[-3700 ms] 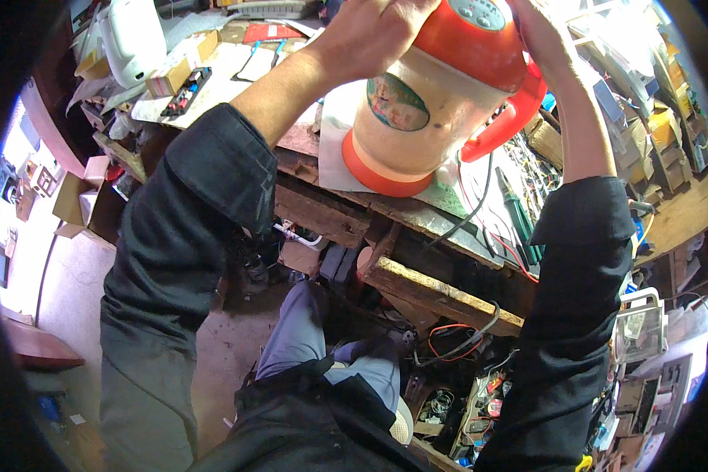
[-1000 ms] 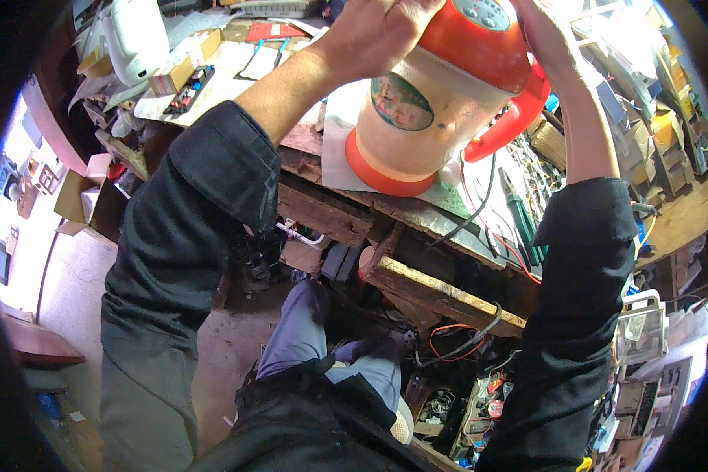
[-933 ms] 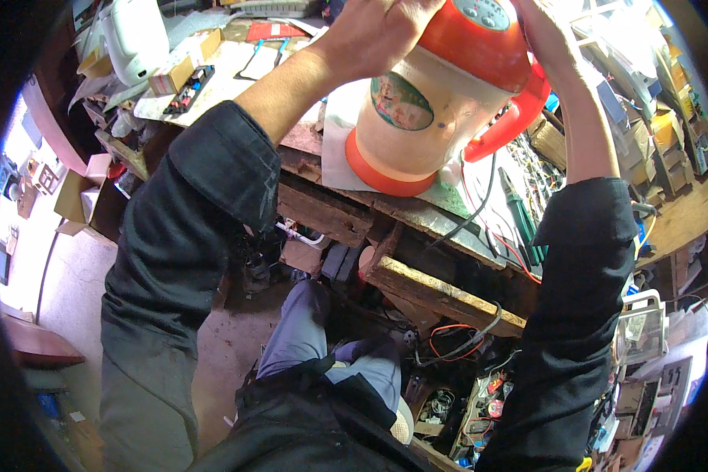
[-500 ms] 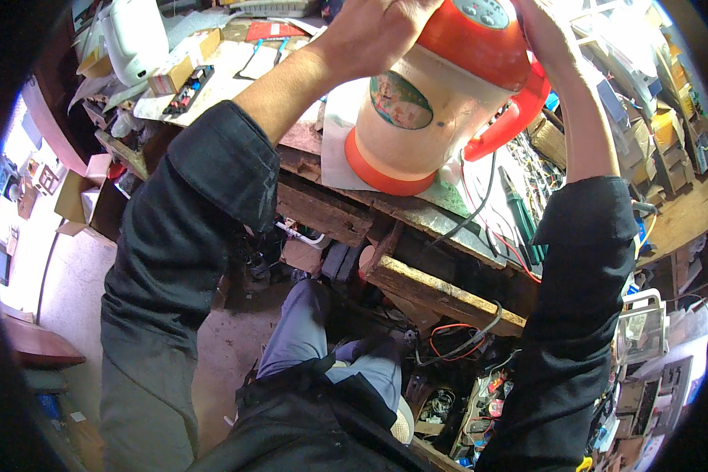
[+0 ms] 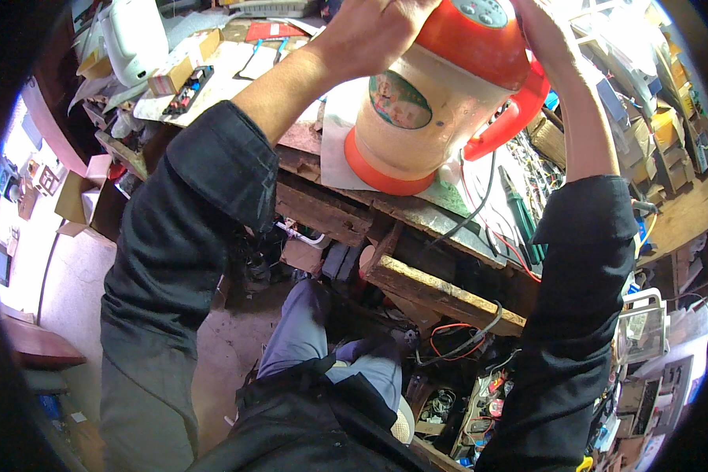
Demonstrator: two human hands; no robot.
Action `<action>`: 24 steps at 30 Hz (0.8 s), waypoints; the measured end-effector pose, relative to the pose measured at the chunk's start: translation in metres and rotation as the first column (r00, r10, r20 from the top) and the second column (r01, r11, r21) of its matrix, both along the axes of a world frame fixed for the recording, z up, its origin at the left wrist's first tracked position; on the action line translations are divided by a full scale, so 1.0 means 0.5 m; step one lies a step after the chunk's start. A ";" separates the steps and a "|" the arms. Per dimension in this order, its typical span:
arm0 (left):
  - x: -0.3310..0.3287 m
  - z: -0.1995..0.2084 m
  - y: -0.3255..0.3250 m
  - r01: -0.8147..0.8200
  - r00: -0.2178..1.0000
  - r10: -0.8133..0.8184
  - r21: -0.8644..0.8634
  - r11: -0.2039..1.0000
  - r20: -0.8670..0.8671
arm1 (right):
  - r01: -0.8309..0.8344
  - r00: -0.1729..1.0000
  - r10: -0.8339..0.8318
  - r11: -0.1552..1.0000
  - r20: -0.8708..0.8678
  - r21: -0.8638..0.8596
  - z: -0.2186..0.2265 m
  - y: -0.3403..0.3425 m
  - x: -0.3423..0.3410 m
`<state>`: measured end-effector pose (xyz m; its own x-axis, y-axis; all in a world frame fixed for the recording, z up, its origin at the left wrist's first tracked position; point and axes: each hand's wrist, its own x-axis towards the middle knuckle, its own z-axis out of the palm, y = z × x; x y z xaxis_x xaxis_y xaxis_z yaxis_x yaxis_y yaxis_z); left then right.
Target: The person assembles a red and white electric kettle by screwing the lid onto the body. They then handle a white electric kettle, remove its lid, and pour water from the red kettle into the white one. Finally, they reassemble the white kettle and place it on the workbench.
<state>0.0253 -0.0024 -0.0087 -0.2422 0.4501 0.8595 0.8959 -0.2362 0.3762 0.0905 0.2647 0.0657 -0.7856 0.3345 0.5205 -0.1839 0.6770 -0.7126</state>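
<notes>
A cream electric water pot (image 5: 421,118) with an orange lid, orange base ring and orange handle stands on the worn wooden workbench (image 5: 440,287). My left hand (image 5: 370,31) grips the pot's top on its left side. On the right side, my right hand (image 5: 547,35) presses against the orange lid above the handle. Both forearms reach up from dark rolled sleeves. The fingertips run past the frame's top edge.
A white appliance (image 5: 134,35) and a small cardboard box (image 5: 182,67) sit at the bench's far left among papers. Red and black wires (image 5: 495,212) and a green-handled tool (image 5: 523,216) lie right of the pot. Cluttered shelves (image 5: 661,118) stand at right. Cardboard boxes (image 5: 86,197) rest on the floor.
The pot and both hands have stayed nearly still, with only a slight shift of the pot in the picture.
</notes>
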 end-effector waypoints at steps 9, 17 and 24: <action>-0.009 -0.001 0.008 0.004 1.000 -0.004 0.015 1.000 -0.007 | 0.057 0.998 -0.057 0.998 0.019 0.014 0.003 -0.008 0.010; 0.010 0.004 -0.001 0.013 0.999 -0.014 0.007 1.000 0.031 | 0.034 0.999 -0.033 0.999 -0.026 0.035 0.002 -0.013 0.010; -0.007 -0.002 0.007 0.004 1.000 -0.004 0.023 1.000 -0.008 | 0.048 0.999 -0.048 0.998 -0.004 0.035 0.001 -0.016 0.013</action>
